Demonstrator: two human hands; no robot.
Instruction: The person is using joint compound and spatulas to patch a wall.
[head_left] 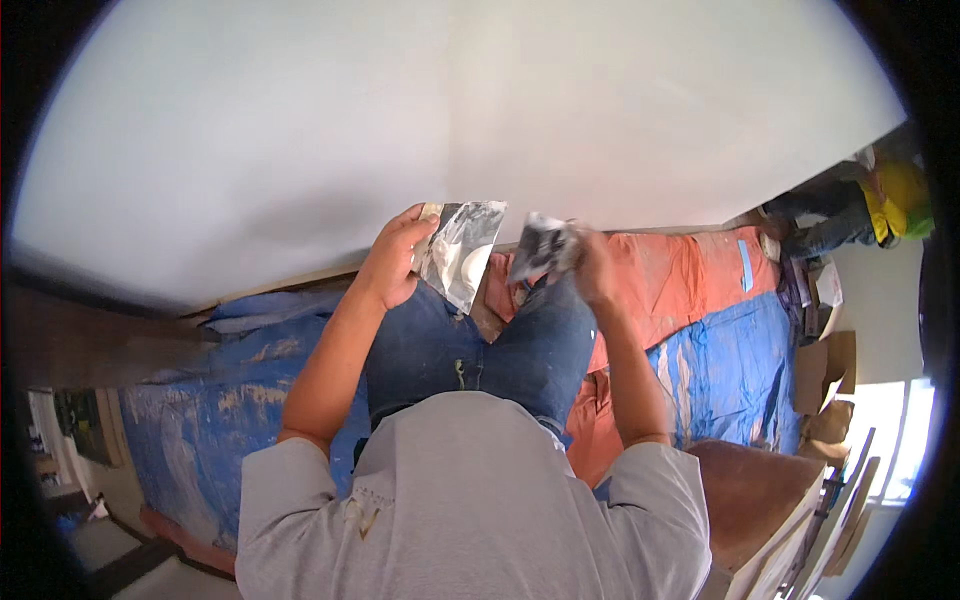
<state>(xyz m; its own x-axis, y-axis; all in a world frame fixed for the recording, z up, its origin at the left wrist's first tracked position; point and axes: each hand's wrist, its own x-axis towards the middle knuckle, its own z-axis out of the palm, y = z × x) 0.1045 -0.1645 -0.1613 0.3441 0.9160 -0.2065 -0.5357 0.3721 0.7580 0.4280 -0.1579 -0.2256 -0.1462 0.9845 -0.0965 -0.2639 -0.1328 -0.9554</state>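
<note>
In front of the white wall, my left hand (pixel 398 258) is closed on the left edge of a flat, four-cornered piece of sheet (pixel 463 252). Its face is dark grey with whitish, shiny smears, and I cannot tell whether it is coated paper or plastic. My right hand (pixel 592 266) is blurred and closed around a smaller dark grey piece with white patches (pixel 541 246). The two pieces are a short gap apart, above my knees. Which fingers grip the right piece is smeared by motion.
The white wall (pixel 460 110) rises close ahead. Blue sheeting (pixel 230 400) and orange sheeting (pixel 675 275) lie rumpled below, spotted with pale smears. At far right, another person (pixel 850 215) is in dark trousers, near cardboard (pixel 825 370). A brown panel (pixel 750 495) stands at lower right.
</note>
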